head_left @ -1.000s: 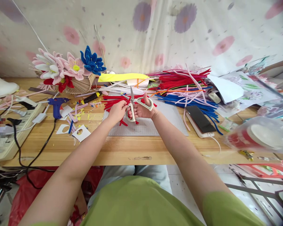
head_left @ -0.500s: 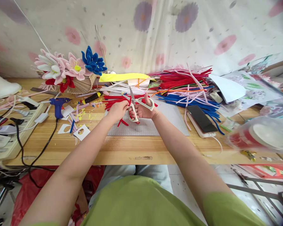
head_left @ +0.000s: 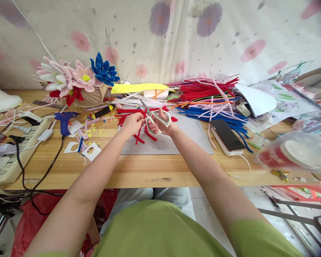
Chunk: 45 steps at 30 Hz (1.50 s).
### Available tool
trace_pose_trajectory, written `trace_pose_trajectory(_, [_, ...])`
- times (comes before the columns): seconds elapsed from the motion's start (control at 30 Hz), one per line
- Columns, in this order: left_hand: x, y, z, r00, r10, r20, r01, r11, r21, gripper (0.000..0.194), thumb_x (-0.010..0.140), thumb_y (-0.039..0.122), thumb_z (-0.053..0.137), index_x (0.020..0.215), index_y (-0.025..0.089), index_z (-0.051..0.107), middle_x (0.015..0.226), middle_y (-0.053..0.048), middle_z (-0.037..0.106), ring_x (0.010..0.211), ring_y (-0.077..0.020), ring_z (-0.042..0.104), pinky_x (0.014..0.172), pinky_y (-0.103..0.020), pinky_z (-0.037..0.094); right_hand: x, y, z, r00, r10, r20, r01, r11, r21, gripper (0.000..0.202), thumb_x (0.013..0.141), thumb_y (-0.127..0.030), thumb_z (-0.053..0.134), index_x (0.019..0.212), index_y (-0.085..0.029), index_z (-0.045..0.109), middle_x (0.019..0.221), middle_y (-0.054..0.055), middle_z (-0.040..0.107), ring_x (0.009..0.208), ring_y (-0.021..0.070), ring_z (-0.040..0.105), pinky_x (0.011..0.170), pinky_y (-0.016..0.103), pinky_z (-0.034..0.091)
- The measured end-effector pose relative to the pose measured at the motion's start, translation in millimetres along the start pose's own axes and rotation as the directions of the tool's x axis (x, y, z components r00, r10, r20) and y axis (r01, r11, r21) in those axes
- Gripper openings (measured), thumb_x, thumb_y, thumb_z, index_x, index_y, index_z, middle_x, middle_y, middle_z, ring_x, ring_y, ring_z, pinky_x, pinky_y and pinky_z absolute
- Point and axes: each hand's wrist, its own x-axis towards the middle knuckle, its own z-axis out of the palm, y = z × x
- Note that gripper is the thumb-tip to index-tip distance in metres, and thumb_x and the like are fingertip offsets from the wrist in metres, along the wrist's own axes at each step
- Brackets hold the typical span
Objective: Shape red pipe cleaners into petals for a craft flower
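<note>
Over the left part of the grey cutting mat [head_left: 187, 142], my left hand [head_left: 133, 124] pinches a red fuzzy stem [head_left: 144, 114]. My right hand [head_left: 163, 124] holds white-handled scissors [head_left: 149, 112], fingers through the loops, with the blades pointing up and left beside that stem. Several short red pieces [head_left: 150, 135] lie on the mat just below the hands. Behind them is a row of longer red stems [head_left: 123, 116], partly hidden by my left hand. A small red piece [head_left: 173, 119] shows to the right of my right hand.
Red, pink and blue stems [head_left: 214, 116] are heaped behind right, near a phone [head_left: 227, 135] and a bagged cup [head_left: 296, 153]. At left are a blue glue gun [head_left: 65, 121], a power strip [head_left: 21, 150], paper scraps [head_left: 92, 151] and fuzzy flowers [head_left: 85, 77].
The scissors have turned, their blades tilting further left. More short red pieces show on the mat below my hands. The whole view has shifted slightly.
</note>
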Motion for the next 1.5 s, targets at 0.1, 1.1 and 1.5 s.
trace_pose_trajectory(0.1, [1.0,1.1,-3.6,1.0,-0.005,0.004,0.005,0.999,0.032,0.01,0.077,0.023,0.053,0.071,0.019,0.059,0.068,-0.002,0.065,0.065,-0.0159,0.057,0.065,-0.026,0.039,-1.2,-1.1,-3.3,1.0,0.024,0.014,-0.024,1.0,-0.006,0.071,0.078,-0.077,0.018,0.078,-0.015,0.052,0.054,-0.001,0.041,0.046,0.0104,0.04,0.044,0.024,0.039])
trace_pose_trajectory(1.1, [14.5,-62.3,-24.1,0.859,0.274,0.433,-0.465,0.771,0.435,0.022,0.07,0.021,0.057,0.091,0.019,0.064,0.104,-0.006,0.058,0.102,-0.0218,0.052,0.091,-0.033,0.042,-46.8,2.5,-55.8,0.988,-0.057,-0.146,0.059,0.998,0.011,0.073,0.081,-0.073,0.015,0.086,-0.013,0.057,0.069,0.007,0.058,0.064,0.0173,0.057,0.066,0.035,0.05])
trace_pose_trajectory(1.5, [-13.5,-72.2,-35.6,0.818,0.205,0.537,-0.49,0.737,0.465,0.019,0.076,0.025,0.051,0.091,0.018,0.061,0.102,-0.008,0.057,0.097,-0.0215,0.054,0.083,-0.033,0.043,-46.6,7.9,-56.5,0.984,-0.076,-0.162,0.076,0.997,-0.004,0.067,0.083,-0.071,0.023,0.085,-0.013,0.056,0.068,0.006,0.057,0.064,0.0168,0.057,0.064,0.033,0.05])
